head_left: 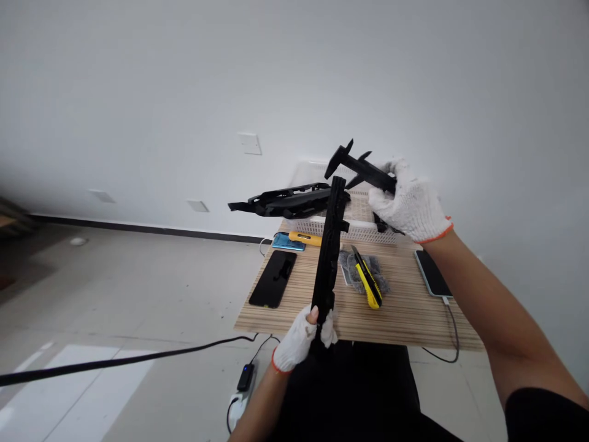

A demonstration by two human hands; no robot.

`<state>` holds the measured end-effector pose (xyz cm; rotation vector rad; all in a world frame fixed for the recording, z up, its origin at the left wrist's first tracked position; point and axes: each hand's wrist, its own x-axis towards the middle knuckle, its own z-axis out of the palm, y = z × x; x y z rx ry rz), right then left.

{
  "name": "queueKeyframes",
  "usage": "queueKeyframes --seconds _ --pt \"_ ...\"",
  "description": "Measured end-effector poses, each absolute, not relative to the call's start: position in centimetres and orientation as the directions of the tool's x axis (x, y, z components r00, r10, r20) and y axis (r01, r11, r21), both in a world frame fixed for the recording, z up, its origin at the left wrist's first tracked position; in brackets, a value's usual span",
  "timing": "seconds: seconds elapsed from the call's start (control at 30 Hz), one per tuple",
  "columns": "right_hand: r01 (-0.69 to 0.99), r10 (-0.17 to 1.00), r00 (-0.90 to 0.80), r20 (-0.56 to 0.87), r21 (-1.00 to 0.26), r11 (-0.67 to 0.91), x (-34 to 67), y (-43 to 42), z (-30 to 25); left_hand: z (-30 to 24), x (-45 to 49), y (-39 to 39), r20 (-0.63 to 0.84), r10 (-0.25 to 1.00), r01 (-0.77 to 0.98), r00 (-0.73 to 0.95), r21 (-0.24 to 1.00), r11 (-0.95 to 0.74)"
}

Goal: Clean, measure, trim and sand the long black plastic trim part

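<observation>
My left hand [297, 341], in a white glove with an orange cuff, grips the lower end of a long black plastic part [327, 258], which stands up tilted over the table's front. In my gloved right hand [409, 199] is a black caliper [363, 169], its jaws spread apart and pointing left, above the white basket [361, 230]. The caliper's jaws are near the part's upper end; I cannot tell whether they touch. More black plastic parts [289, 201] lie across the basket and stick out to its left.
On the wood-grain table [276, 319] lie a black phone [274, 279], a blue phone [289, 242], a yellow-handled tool [305, 238], a yellow utility knife [368, 279] on a grey cloth [381, 283], and a cabled phone [431, 273]. A black cable [138, 358] crosses at left. A white wall [184, 92] stands behind.
</observation>
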<state>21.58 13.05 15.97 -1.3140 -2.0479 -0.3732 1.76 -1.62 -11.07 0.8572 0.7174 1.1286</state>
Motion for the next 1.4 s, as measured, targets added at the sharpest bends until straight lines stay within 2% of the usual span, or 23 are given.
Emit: queueKeyframes --seconds 0.27,0.43,0.6,0.77,0.87,1.0,1.1,1.23,1.4 --pt "0.933 0.78 -0.329 0.533 0.057 0.355 21.8 14.5 16.0 -10.6 1.7 -1.8 -0.031 0.943 -0.486 0.33 0.851 0.198" --pt "0.916 0.785 -0.387 0.484 0.102 0.388 22.3 15.1 15.8 -10.8 1.6 -1.7 -0.044 0.944 -0.482 0.326 0.852 0.206" --pt "0.887 0.811 -0.462 0.36 0.187 0.422 22.4 14.9 16.7 -10.8 1.7 -1.7 -0.047 0.942 -0.477 0.331 0.853 0.21" --pt "0.904 0.828 -0.426 0.365 0.22 0.368 22.1 14.8 17.0 -10.6 1.3 -1.7 -0.078 0.954 -0.438 0.291 0.875 0.205" --pt "0.907 0.814 -0.421 0.4 0.17 0.385 22.0 14.7 16.7 -10.7 1.2 -1.7 -0.087 0.956 -0.427 0.28 0.881 0.204" --pt "0.917 0.804 -0.345 0.484 -0.008 0.398 22.0 14.2 16.7 -11.1 1.1 -1.7 -0.097 0.959 -0.417 0.265 0.886 0.205" --pt "0.902 0.779 -0.317 0.542 -0.081 0.423 22.2 13.4 16.9 -11.0 1.3 -1.8 -0.094 0.952 -0.437 0.29 0.873 0.219" --pt "0.897 0.741 -0.319 0.591 -0.063 0.437 22.6 12.2 16.1 -10.1 1.6 -1.8 -0.087 0.938 -0.492 0.337 0.833 0.254" --pt "0.902 0.759 -0.338 0.557 -0.039 0.43 22.4 12.0 13.9 -9.7 1.5 -1.6 -0.104 0.952 -0.469 0.288 0.851 0.235"
